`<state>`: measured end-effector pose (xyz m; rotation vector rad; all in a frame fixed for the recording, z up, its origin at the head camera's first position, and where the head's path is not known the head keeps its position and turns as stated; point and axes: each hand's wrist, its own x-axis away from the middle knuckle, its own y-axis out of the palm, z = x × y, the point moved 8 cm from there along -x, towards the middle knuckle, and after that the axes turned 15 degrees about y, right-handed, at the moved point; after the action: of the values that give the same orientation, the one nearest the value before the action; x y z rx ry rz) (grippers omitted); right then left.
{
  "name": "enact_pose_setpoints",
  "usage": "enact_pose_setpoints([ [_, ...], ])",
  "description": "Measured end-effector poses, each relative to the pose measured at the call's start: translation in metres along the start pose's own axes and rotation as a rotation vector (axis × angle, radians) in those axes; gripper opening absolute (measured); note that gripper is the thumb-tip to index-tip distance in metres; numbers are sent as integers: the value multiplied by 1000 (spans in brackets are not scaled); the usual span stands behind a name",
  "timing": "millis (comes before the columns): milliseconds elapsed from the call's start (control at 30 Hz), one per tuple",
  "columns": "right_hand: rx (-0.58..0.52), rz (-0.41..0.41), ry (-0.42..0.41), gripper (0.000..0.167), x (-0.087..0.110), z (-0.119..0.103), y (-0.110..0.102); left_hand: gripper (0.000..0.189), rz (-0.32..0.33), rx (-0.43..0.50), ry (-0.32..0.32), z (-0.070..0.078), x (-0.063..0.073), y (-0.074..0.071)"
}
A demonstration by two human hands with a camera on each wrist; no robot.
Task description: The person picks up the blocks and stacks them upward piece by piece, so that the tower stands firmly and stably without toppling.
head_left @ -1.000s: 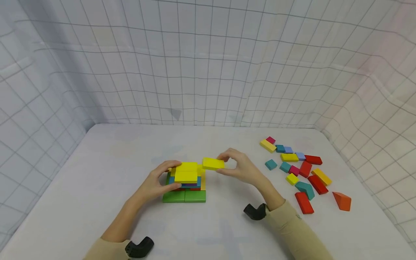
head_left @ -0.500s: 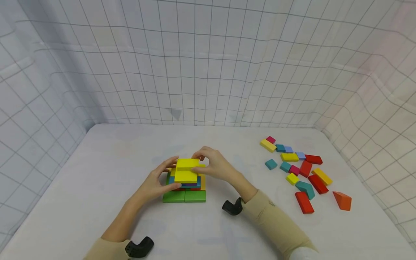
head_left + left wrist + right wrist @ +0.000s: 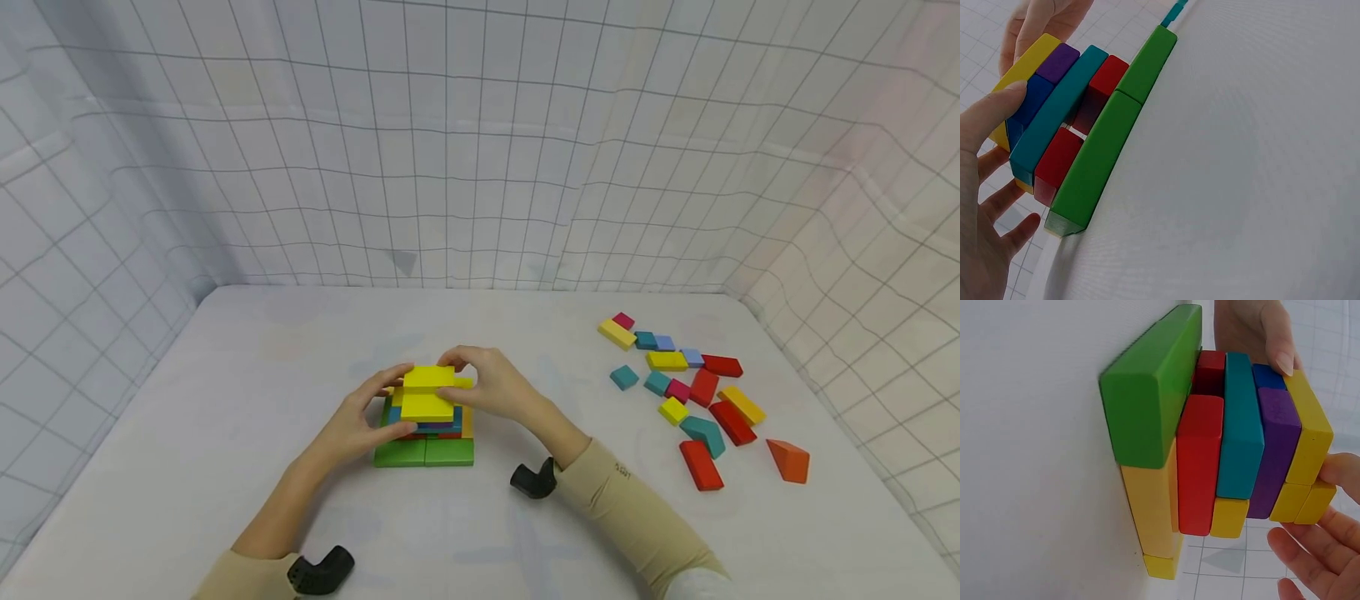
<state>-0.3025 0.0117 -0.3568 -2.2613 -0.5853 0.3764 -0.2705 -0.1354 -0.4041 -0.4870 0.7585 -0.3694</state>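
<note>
A stack of coloured wooden blocks stands on the table, with green blocks at its base. Above these, the right wrist view shows red, teal, blue and purple blocks, topped by a flat yellow block. My right hand pinches another yellow block between thumb and fingers, at the back of the stack's top and partly over a yellow one beneath. My left hand grips the stack's left side. Its thumb presses the front near the yellow and blue blocks, other fingers behind.
Loose blocks lie scattered on the right of the table, among them a red block, a teal angled block, an orange triangular block and a yellow block. White gridded curtains surround the table at the back and sides.
My right hand has carried the yellow block leftward onto the back of the stack's top, then shifted it slightly left. The left hand has stayed at the stack.
</note>
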Motion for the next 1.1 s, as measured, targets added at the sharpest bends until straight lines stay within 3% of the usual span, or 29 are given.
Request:
enact_pose_setpoints([
  [200, 1, 9, -11, 36, 1, 2, -3, 73, 1, -8, 13, -1, 0, 0],
  [300, -48, 43, 27, 38, 0, 14, -16, 73, 1, -16, 12, -1, 0, 0],
  [433, -111, 198, 106, 36, 1, 57, -55, 73, 5, -21, 5, -1, 0, 0],
  [567, -107, 369, 248, 37, 13, 124, -99, 74, 14, -25, 34, 1, -1, -1],
  [633, -112, 409, 338, 38, 22, 155, -115, 74, 24, -20, 53, 2, -1, -1],
  [733, -82, 427, 447, 39, 36, 192, -132, 74, 30, -20, 71, 2, 0, -1],
  [867, -18, 401, 573, 42, 52, 224, -143, 73, 17, -15, 58, 2, -1, -1],
  [1000, 55, 379, 681, 44, 63, 244, -149, 73, 1, -18, 39, 4, -1, 0],
  [1100, 117, 387, 712, 43, 68, 250, -151, 74, 2, -17, 36, 4, -2, 0],
])
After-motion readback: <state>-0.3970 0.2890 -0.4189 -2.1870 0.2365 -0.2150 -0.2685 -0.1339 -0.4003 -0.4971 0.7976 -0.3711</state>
